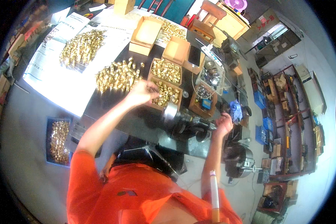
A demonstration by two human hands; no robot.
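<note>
My left hand [142, 93] is at the left edge of an open cardboard box of brass fittings [163, 95], its fingers curled together; anything between them is too small to make out. A small bench machine [190, 121] with a round metal chuck [170, 111] at its left end stands on the dark table just below that box. At the machine's right end my right hand [224, 125] is closed around its handle, which the fingers mostly hide. A second box of brass fittings [166, 71] adjoins the first, and a loose pile of brass fittings [117, 75] lies left of them.
Newspaper [59, 87] under another brass pile [83, 48] covers the table's left side. Empty cardboard boxes [146, 33], a phone [194, 56], a clear parts bin [212, 76] and a blue rag [235, 111] lie beyond. A blue crate [48, 143] stands lower left; shelves [291, 123] line the right.
</note>
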